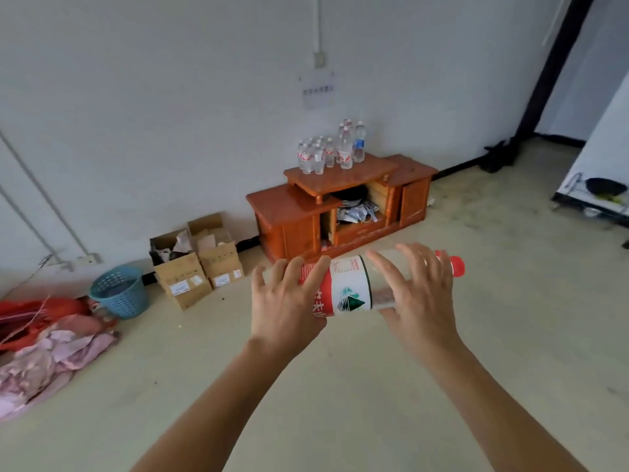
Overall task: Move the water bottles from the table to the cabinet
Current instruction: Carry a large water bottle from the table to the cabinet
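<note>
Pale bare floor spreads under both forearms. Nearest, the left hand [289,301] and right hand [417,287] together clasp one water bottle [354,284], held sideways with its red cap past the right fingers. Beyond the hands stands the wooden cabinet [343,206], its top carrying a cluster of bottles [328,149], roughly a dozen, too tightly packed for an exact count. Most of the job looks done; how many remain cannot be told, since no table shows
</note>
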The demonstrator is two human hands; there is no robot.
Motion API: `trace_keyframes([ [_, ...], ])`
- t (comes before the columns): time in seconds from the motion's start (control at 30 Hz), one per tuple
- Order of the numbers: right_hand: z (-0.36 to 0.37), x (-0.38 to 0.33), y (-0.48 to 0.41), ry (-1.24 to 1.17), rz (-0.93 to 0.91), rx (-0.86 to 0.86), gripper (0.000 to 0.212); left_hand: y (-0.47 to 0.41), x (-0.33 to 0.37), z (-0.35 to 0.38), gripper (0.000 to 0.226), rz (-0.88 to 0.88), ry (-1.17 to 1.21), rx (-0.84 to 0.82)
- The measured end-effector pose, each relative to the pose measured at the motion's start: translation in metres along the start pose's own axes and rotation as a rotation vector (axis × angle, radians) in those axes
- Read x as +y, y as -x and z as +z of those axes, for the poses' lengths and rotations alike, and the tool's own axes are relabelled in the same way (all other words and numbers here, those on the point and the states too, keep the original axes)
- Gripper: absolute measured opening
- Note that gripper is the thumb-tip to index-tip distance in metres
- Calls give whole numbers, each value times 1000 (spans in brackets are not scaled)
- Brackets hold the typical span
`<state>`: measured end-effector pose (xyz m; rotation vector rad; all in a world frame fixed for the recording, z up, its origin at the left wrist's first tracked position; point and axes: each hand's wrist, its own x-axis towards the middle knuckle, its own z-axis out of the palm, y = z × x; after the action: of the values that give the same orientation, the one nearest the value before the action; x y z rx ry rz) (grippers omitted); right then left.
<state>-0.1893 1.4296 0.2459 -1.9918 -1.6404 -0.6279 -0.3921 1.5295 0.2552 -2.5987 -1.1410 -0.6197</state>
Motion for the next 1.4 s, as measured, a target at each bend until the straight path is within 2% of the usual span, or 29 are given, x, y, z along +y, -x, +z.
trace_keyframes([
  [0.2, 86, 86, -63, 29, 101, 26, 104, -126, 11, 92, 100, 119, 5, 10],
  [0.33, 142, 138, -124, -22, 154, -9, 110, -211, 11, 139, 99, 131, 0, -36],
  [0.53, 214, 193, -242, -81, 98, -52, 104, -334, -17, 192, 96, 79, 1, -60],
  [0.9, 373, 237, -444, -80, -15, -52, 99, -519, -111, 321, 91, -22, 10, 28],
  [1.07, 445, 272, -547, -20, 19, -70, 99, -641, -154, 384, 92, 7, 64, -11],
  [1.27, 505, 331, -620, 19, 170, -50, 99, -755, -154, 444, 96, 72, 133, -43],
  [1.4, 563, 392, -669, 26, 171, -10, 104, -838, -146, 503, 97, 125, 125, -41],
])
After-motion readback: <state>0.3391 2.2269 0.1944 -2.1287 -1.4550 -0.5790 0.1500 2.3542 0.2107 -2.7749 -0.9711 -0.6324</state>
